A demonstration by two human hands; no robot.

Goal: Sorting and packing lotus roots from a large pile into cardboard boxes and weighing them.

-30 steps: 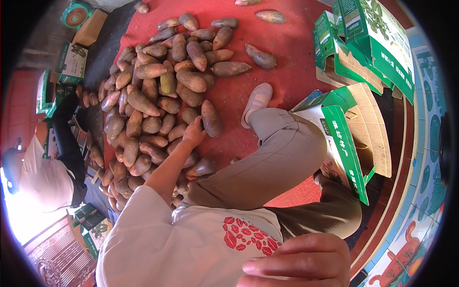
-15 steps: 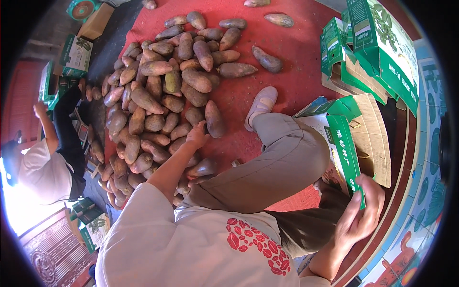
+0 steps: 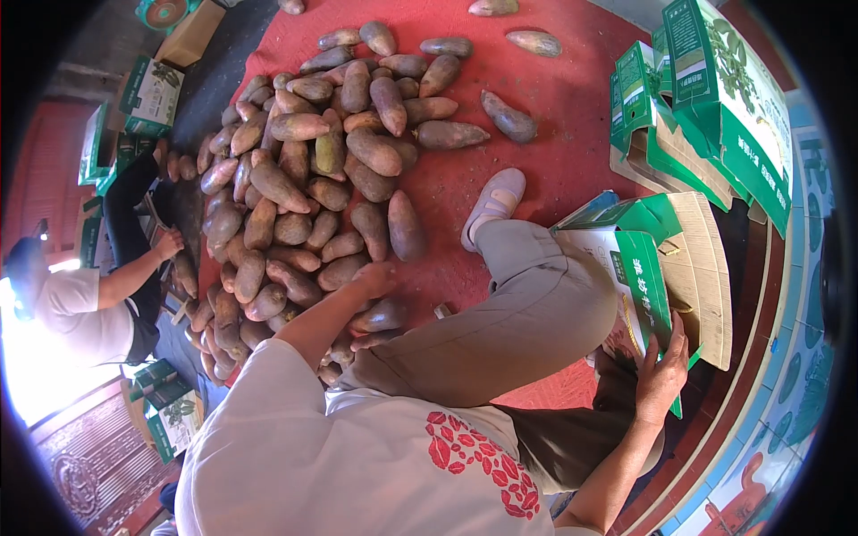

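Note:
A large heap of reddish-brown root vegetables (image 3: 290, 228), shaped like sweet potatoes, lies on a red cloth. At the heap's right edge is my left hand (image 3: 371, 280), low beside several of them; its fingers are slightly blurred, and whether they grip one is not clear. Just beyond it, one root (image 3: 406, 228) lies on the cloth. To my right, a green and white carton (image 3: 642, 268) stands open with its brown inner flap out. My right hand (image 3: 661, 375) has its thumb and fingers around the carton's near edge.
My bent leg (image 3: 509, 308) lies between heap and carton. More green cartons (image 3: 728, 107) stand at the far right by a tiled wall (image 3: 795, 357). At left, another person (image 3: 80, 304) sits near more cartons (image 3: 170, 415). Loose roots (image 3: 509, 116) lie on the red cloth (image 3: 572, 80).
My left hand has drawn back toward me, uncovering a root. My right hand has moved slightly away from me onto the carton's edge. The other person's hand has come down.

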